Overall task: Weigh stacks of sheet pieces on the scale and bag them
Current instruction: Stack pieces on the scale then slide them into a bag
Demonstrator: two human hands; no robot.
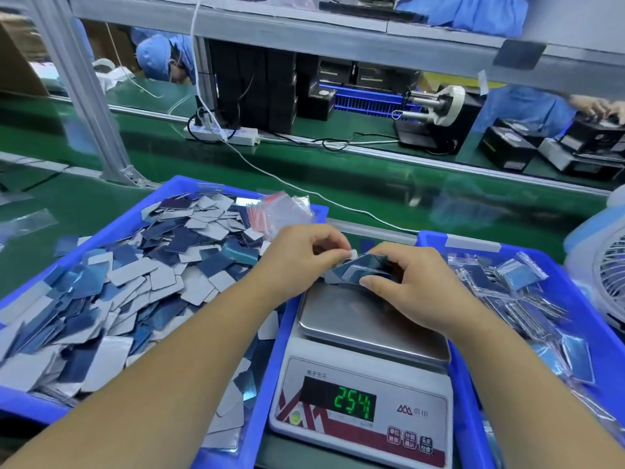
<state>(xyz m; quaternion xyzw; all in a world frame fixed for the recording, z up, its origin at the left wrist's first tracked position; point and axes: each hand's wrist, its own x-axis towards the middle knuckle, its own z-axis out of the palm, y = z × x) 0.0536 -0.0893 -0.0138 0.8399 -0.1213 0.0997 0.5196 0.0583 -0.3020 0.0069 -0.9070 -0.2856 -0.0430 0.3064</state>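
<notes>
A stack of blue and grey sheet pieces (355, 270) sits at the far edge of the scale's steel pan (368, 319). My right hand (409, 282) grips the stack from the right, thumb along its near side. My left hand (304, 255) pinches a piece at the stack's top left corner. The scale (363, 394) reads 254 in green digits. A blue bin (142, 211) on the left holds several loose sheet pieces (128, 286). At that bin's far right corner lies a bundle of clear zip bags with red strips (284, 211).
A second blue bin (595, 333) on the right holds several filled bags (517, 292). A white fan (605, 272) stands at the far right. Beyond lie a green conveyor belt (338, 170), a white cable, a power strip (220, 132) and other workers in blue.
</notes>
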